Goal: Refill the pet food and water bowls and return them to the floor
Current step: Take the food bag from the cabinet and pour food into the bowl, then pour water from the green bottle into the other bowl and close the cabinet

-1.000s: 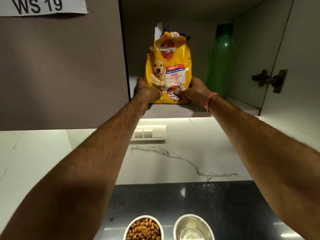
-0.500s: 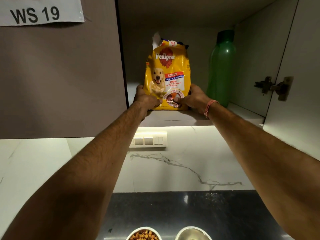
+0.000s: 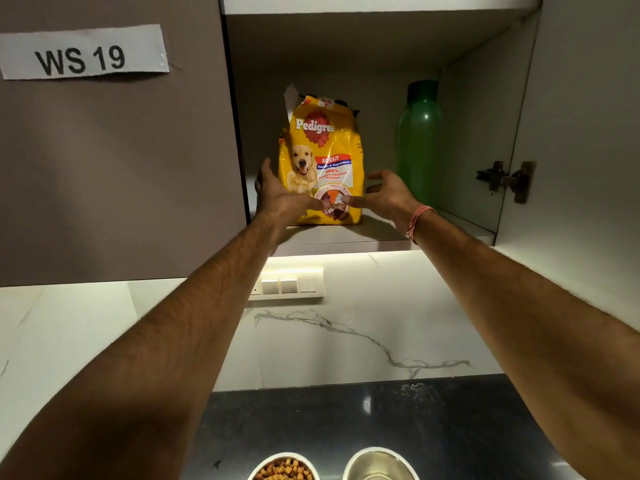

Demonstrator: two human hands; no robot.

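Observation:
A yellow dog food bag with a torn-open top stands upright on the cabinet shelf. My left hand is spread open just left of the bag, its thumb reaching across the bag's lower front. My right hand is open just right of the bag, fingers apart and thumb pointing at the bag's front. A green water bottle stands on the same shelf to the right. On the dark counter below, a bowl with kibble sits beside a steel bowl.
The cabinet's right door hangs open with its hinge showing. A closed cabinet door with a "WS 19" label is at the left. A switch panel sits on the marble backsplash.
Both hands held the bag's lower sides before; now their fingers have spread and come off the bag. The bag stands deeper on the shelf.

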